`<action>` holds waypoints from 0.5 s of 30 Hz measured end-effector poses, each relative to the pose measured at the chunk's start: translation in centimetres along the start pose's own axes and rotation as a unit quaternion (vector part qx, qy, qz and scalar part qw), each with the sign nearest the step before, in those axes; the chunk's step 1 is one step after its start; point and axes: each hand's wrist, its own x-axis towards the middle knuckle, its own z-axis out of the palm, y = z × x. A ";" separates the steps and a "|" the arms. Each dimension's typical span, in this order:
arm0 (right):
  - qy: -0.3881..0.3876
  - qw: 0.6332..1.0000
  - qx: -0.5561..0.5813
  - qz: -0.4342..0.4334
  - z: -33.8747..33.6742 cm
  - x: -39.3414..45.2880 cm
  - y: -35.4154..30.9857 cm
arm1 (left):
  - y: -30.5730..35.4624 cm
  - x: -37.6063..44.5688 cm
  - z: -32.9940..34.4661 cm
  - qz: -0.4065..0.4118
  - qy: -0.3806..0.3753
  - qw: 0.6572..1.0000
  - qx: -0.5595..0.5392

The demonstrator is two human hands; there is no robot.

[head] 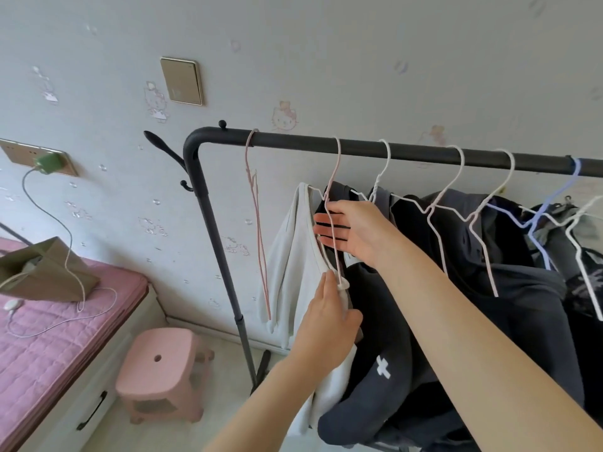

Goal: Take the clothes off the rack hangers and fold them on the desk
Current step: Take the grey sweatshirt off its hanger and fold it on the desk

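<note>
Head view: a white garment (pixel 293 256) is hung on a white wire hanger (pixel 321 194) near the left end of a black clothes rack (pixel 408 148), just beside a dark garment (pixel 385 321) with a small white cross on its sleeve. The lower edge of the white garment's neckline is pinched by the left hand (pixel 326 324), fingers curled round the fabric. The right hand (pixel 349 230) is held higher up, fingers nearly straight and spread, laid against the dark collar behind the stem of a pink hanger (pixel 334 203); nothing is seen to be gripped by it. More dark clothes (pixel 489 256) are hung to the right on white, pink and blue hangers. An empty pink hanger (pixel 257 223) is hung alone at the far left of the bar. Below the rack a pink stool (pixel 160 373) is set on the floor beside a bed with a pink quilted cover (pixel 49 353). On the bed a brown paper bag (pixel 42 272) is lying, and a white cable (pixel 68 256) is run across it from a green charger (pixel 49 163) plugged into a wall socket.
</note>
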 end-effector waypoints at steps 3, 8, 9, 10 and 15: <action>0.004 1.000 0.006 0.024 0.7 0.1 -0.7 | -0.3 -0.2 -0.8 -0.011 0.000 1.000 -0.003; 0.001 0.998 0.050 0.043 1.8 -1.0 -1.9 | -0.1 -1.4 -2.7 0.011 -0.005 1.000 -0.003; -0.003 0.998 0.056 0.037 1.9 -1.2 -2.3 | 0.0 -1.6 -3.2 0.023 -0.008 1.000 0.007; -0.007 0.998 0.060 0.027 2.1 -1.8 -2.7 | 0.1 -1.9 -3.9 0.036 -0.012 0.999 0.013; -0.001 0.999 0.041 -0.027 2.8 -4.8 -3.6 | -0.1 -3.8 -5.3 0.071 -0.021 0.997 -0.003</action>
